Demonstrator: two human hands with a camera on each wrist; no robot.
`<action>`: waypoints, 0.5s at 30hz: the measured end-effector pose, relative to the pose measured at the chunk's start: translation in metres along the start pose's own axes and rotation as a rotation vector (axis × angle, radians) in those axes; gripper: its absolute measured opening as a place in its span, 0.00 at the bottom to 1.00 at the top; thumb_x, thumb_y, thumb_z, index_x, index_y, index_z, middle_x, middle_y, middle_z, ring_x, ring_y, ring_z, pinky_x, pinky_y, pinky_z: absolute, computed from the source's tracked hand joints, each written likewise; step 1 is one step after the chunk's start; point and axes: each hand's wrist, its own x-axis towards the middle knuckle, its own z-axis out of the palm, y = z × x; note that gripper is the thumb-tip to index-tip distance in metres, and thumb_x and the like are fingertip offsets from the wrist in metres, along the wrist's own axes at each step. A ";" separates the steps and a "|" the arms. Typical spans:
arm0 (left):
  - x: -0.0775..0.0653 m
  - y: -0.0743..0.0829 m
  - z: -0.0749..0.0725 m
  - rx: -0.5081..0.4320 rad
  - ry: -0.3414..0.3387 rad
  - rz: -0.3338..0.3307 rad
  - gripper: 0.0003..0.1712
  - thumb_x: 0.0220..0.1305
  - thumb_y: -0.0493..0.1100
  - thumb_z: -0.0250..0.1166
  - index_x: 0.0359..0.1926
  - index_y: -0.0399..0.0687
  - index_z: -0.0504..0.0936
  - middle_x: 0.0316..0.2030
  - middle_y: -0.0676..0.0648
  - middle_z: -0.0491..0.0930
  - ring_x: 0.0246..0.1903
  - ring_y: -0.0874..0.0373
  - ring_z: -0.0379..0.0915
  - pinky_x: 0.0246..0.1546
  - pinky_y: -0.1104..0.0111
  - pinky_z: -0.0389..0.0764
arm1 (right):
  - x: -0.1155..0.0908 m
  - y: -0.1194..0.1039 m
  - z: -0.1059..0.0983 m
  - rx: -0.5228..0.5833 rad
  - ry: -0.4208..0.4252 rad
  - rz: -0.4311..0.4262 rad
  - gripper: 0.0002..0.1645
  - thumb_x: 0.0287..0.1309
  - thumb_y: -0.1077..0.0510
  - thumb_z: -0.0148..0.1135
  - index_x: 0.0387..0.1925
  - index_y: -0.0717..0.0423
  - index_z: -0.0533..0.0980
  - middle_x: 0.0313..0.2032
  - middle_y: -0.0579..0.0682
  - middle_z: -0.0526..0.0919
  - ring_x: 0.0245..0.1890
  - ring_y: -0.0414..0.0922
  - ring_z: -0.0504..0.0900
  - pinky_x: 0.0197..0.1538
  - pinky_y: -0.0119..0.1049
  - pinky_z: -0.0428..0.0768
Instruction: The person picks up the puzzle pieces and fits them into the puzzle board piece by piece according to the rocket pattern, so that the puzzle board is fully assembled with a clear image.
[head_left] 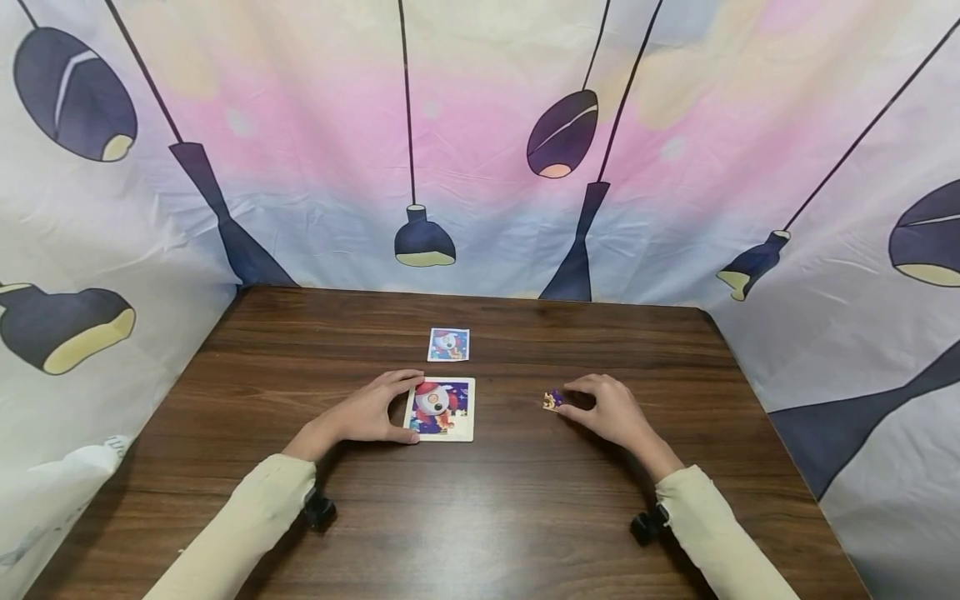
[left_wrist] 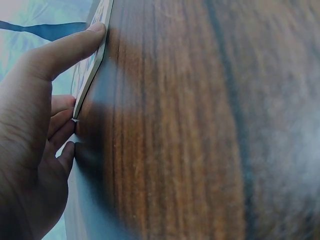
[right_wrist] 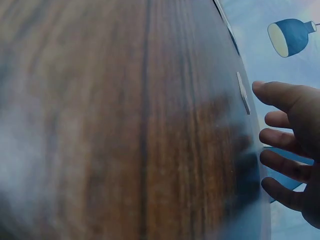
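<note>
A square jigsaw puzzle board (head_left: 469, 429) lies on the table, showing a cartoon picture in a pale frame; a pale patch shows at its lower right. My left hand (head_left: 366, 414) grips the board's left side, thumb on the near corner and forefinger on the far one. In the left wrist view the thumb presses the rim of the puzzle board (left_wrist: 90, 72). To the right, a small purple-and-yellow puzzle piece (head_left: 552, 401) lies flat. Around its right side my right hand (head_left: 613, 408) spreads thumb and fingers. The right wrist view shows a gap between thumb and piece (right_wrist: 243, 94).
A small printed picture card (head_left: 448, 344) with a similar cartoon lies just beyond the board. The brown wooden table (head_left: 450, 533) ends at a patterned cloth backdrop (head_left: 480, 167) behind and at both sides. Black cameras (head_left: 320, 510) sit on both wrists.
</note>
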 end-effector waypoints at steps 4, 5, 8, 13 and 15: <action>0.000 0.000 0.000 0.009 -0.004 0.000 0.63 0.49 0.70 0.76 0.77 0.43 0.63 0.76 0.41 0.60 0.73 0.40 0.56 0.67 0.40 0.65 | 0.002 -0.001 0.002 -0.020 -0.048 0.021 0.27 0.57 0.40 0.74 0.52 0.53 0.86 0.50 0.53 0.87 0.53 0.54 0.84 0.56 0.56 0.80; 0.000 -0.001 0.000 0.009 -0.004 0.000 0.63 0.49 0.70 0.77 0.77 0.43 0.63 0.76 0.41 0.60 0.73 0.40 0.56 0.67 0.40 0.65 | 0.002 -0.001 0.003 -0.025 -0.058 0.026 0.28 0.58 0.40 0.74 0.52 0.53 0.86 0.50 0.53 0.87 0.53 0.55 0.83 0.56 0.56 0.80; 0.000 -0.001 -0.001 0.012 -0.002 0.004 0.63 0.49 0.70 0.76 0.77 0.43 0.63 0.76 0.40 0.60 0.73 0.40 0.57 0.66 0.40 0.66 | 0.003 -0.003 0.003 -0.040 -0.082 0.036 0.27 0.58 0.40 0.73 0.52 0.53 0.87 0.51 0.52 0.86 0.54 0.55 0.82 0.56 0.57 0.79; 0.000 0.000 -0.001 0.000 -0.007 -0.005 0.62 0.49 0.70 0.77 0.77 0.43 0.64 0.76 0.41 0.60 0.73 0.40 0.56 0.67 0.40 0.65 | 0.003 -0.005 0.005 -0.068 -0.083 0.028 0.23 0.58 0.42 0.74 0.49 0.51 0.88 0.49 0.52 0.85 0.53 0.56 0.81 0.54 0.59 0.78; 0.000 0.001 -0.001 0.000 -0.009 -0.006 0.62 0.49 0.69 0.77 0.77 0.43 0.64 0.76 0.41 0.60 0.73 0.40 0.56 0.67 0.40 0.65 | 0.003 -0.006 0.005 -0.076 -0.076 0.019 0.21 0.58 0.43 0.74 0.48 0.50 0.89 0.49 0.51 0.85 0.53 0.56 0.81 0.53 0.59 0.78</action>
